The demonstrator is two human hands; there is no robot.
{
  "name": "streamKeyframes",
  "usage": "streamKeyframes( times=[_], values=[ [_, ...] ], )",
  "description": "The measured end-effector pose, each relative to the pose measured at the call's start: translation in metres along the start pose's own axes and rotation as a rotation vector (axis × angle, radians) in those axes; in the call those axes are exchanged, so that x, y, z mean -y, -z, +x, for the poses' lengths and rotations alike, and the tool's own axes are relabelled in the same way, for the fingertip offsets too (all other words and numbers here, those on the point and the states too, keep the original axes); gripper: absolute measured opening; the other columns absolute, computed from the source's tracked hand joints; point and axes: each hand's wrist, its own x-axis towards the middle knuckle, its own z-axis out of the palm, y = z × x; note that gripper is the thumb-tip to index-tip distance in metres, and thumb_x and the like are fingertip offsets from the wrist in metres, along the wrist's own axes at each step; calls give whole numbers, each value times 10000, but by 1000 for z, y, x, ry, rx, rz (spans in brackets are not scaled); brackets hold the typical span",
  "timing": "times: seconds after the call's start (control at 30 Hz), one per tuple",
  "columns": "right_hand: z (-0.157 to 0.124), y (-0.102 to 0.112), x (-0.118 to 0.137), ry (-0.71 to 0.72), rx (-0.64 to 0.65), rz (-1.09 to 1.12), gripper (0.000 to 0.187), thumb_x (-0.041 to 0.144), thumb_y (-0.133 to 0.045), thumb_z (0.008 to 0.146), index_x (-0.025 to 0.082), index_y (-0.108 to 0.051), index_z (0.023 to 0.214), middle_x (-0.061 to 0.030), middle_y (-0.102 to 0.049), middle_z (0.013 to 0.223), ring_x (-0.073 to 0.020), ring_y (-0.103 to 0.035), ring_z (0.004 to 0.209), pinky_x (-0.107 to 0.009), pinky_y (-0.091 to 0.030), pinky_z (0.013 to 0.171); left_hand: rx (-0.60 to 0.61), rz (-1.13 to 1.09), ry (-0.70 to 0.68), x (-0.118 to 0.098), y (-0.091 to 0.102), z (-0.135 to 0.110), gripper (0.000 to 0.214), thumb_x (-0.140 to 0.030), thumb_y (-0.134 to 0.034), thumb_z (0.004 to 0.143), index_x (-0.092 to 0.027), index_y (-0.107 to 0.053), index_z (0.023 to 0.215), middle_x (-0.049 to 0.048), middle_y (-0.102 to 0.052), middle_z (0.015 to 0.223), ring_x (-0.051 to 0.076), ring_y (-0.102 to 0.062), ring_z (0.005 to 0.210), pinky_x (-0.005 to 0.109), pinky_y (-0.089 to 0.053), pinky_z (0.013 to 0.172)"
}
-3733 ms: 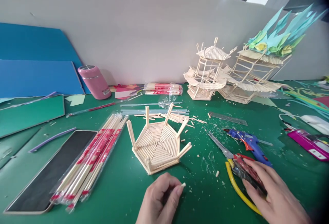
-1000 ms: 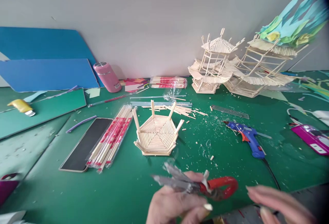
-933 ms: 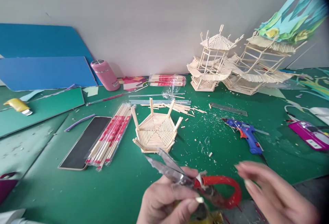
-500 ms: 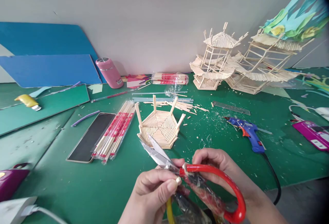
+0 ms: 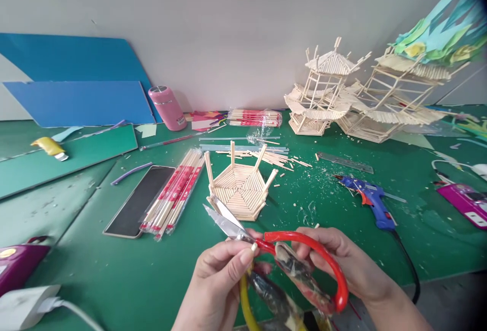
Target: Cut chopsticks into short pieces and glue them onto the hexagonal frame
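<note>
A pair of scissors (image 5: 304,250) with one red and one yellow handle loop, both wrapped in clear tape, is held low in the middle. Its blades (image 5: 222,217) stand slightly apart and point up-left. My left hand (image 5: 218,280) pinches a small pale stick piece (image 5: 253,246) right at the blade pivot. My right hand (image 5: 350,265) is closed around the red handle. Just beyond the blade tips sits a hexagonal stick base (image 5: 240,189) with upright posts, on the green mat (image 5: 152,270).
Wrapped chopsticks (image 5: 173,194) and a dark strip (image 5: 139,207) lie left of the base. A blue glue gun (image 5: 367,199), metal ruler (image 5: 344,162) and stick pagodas (image 5: 327,93) are to the right. A pink bottle (image 5: 167,108) and blue boards stand at the back.
My right hand took the scissors off the mat and brought them in front of me. Both hands have closed on them, with the left pinching the stick piece at the pivot.
</note>
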Motion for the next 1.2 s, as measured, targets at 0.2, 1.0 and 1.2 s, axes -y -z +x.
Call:
streamKeyframes(
  times=[0.2,1.0,1.2],
  values=[
    [-16,1,4,342,-536,-296,111,281,-535,852,297,-618,923,13,-570,873,-107,-518,779,-168,-446,684,25,98,-166,3,1,4,91,-234,-785,578,-169,-728,606,36,-675,721,143,-619,641,215,-512,582],
    [27,-7,-2,92,54,-40,99,297,-696,720,208,-679,758,43,-549,678,-79,-488,633,-207,-412,623,-14,33,-88,-3,-3,-1,105,-221,-781,590,-139,-722,618,64,-697,845,152,-632,708,233,-496,661],
    [24,2,-6,114,83,-29,73,282,-731,670,247,-701,727,42,-541,704,-93,-473,637,-220,-408,623,-43,77,-121,-3,-7,1,104,-226,-768,606,-139,-730,649,57,-689,745,157,-623,717,226,-493,665]
  ],
)
